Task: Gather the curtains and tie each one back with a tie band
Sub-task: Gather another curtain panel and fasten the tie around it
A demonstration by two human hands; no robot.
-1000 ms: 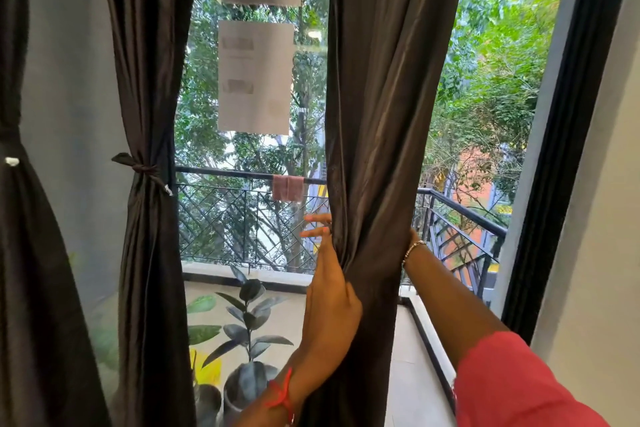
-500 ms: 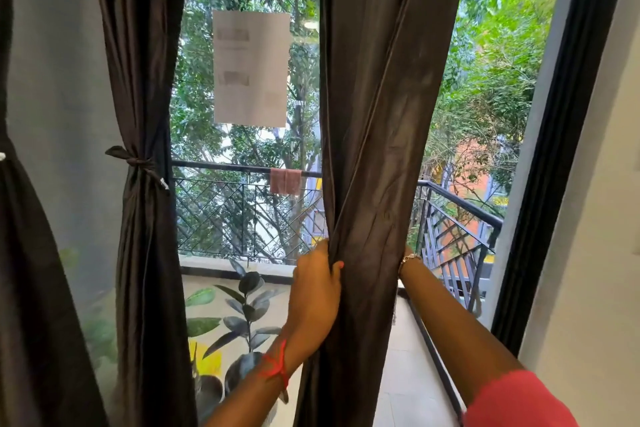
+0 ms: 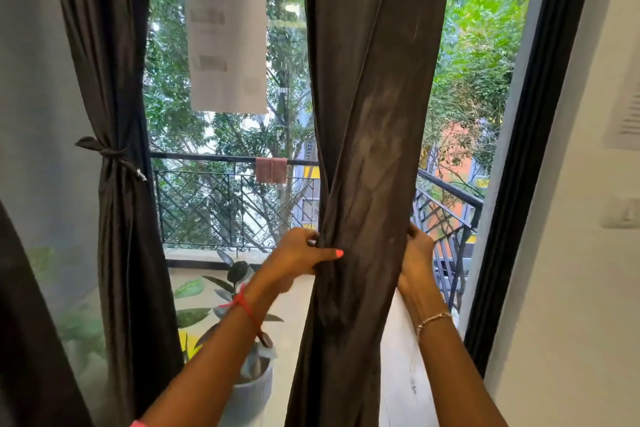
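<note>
A dark brown curtain (image 3: 370,107) hangs in the middle of the window, bunched into a narrow waist at hand height. My left hand (image 3: 298,255) grips its left edge, thumb laid across the front folds. My right hand (image 3: 417,253) holds the right side, its fingers wrapped behind the cloth and partly hidden. No tie band shows on this curtain. To the left, a second dark curtain (image 3: 117,253) hangs gathered, with a tie band (image 3: 110,157) knotted round it. A third dark curtain (image 3: 31,340) fills the lower left corner.
Papers (image 3: 227,52) are stuck on the glass. Beyond it are a black balcony railing (image 3: 221,204) with a pink cloth (image 3: 271,170) over it, and a potted plant (image 3: 249,388) low down. A black window frame (image 3: 526,163) and white wall (image 3: 588,253) stand to the right.
My left hand went from flat against the curtain to gripping its edge. My right hand came round into view on the right side. The curtain is squeezed narrower.
</note>
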